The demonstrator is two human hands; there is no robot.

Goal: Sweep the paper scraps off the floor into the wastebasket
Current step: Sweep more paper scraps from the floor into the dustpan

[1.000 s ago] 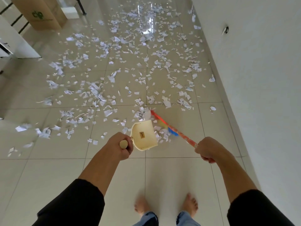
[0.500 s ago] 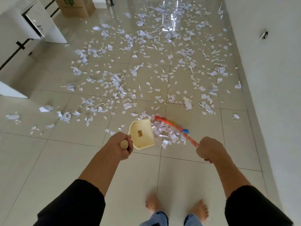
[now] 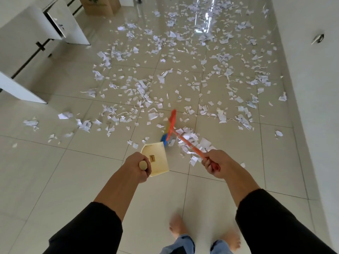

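Note:
White paper scraps (image 3: 141,87) lie scattered across the glossy tiled floor ahead of me. My left hand (image 3: 136,166) grips the wooden handle of a cream dustpan (image 3: 157,158) standing on the floor. My right hand (image 3: 215,165) grips the orange handle of a small broom (image 3: 171,125), whose orange head with blue and yellow bristles sits just beyond the dustpan's far edge. A small heap of scraps (image 3: 190,139) lies under the broom handle, right of the dustpan. No wastebasket is in view.
White furniture (image 3: 36,43) stands at the left. A cardboard box (image 3: 100,6) sits at the far left. A white wall (image 3: 311,79) runs along the right side. My bare feet (image 3: 204,233) stand on scrap-free tiles near me.
The broom head has swung from right of the dustpan to just beyond its far edge, leaving a heap of scraps at the right. My view has turned right; the left hand stayed on the handle.

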